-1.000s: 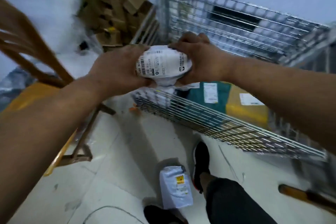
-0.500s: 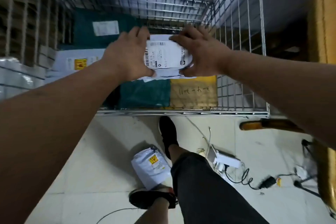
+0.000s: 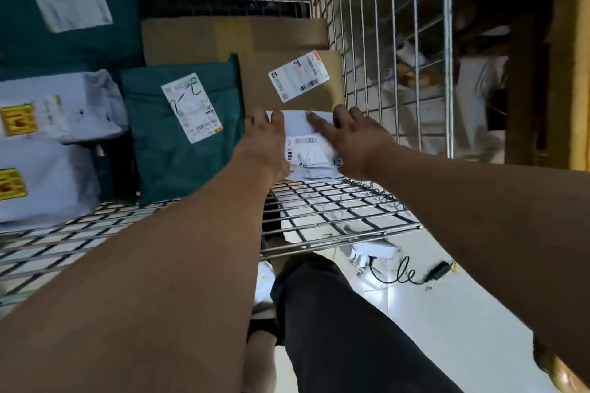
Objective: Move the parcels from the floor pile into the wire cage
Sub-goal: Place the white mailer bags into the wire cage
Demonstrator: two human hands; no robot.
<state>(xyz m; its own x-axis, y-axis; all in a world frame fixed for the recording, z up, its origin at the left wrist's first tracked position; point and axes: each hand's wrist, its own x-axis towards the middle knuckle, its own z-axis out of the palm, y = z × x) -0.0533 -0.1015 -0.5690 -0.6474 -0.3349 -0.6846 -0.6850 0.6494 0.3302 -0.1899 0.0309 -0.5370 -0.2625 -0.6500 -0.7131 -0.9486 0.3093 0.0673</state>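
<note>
Small white plastic parcel (image 3: 308, 150) is low inside the wire cage (image 3: 335, 204), not yet released. Teal plastic mailers (image 3: 153, 153), grey plastic bags (image 3: 64, 99) and a brown cardboard box (image 3: 281, 38) already lie there. One white packet (image 3: 263, 277) seems left on the floor (image 3: 415, 313). Our grip: left hand (image 3: 263, 143) curled over the parcel's edge, right hand (image 3: 359, 140) flat on it, fingers spread.
</note>
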